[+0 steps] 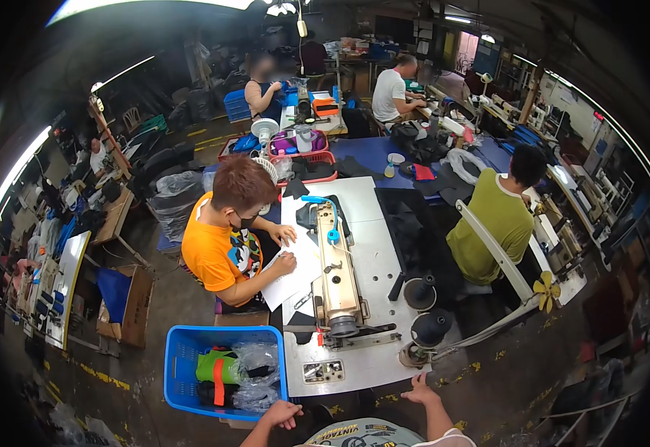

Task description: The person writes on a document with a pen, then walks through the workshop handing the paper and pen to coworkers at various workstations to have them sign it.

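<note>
Holds left hand (284,413) just beside the near corner of a blue rectangular plastic crate (224,329), fingers bent; cannot tell whether pinching anything. Holds right hand (420,390) just off the end of a white-topped sewing table (377,366), fingers loosely spread, apparently gripping nothing. In the crate, beside the table, green and black fabric (213,366) and clear plastic bags (254,365), probably gathered within reach of the orange-shirted person (209,249). Upright beyond the right hand, black thread cones (431,328), likely to feed the beige metal sewing machine (338,287).
</note>
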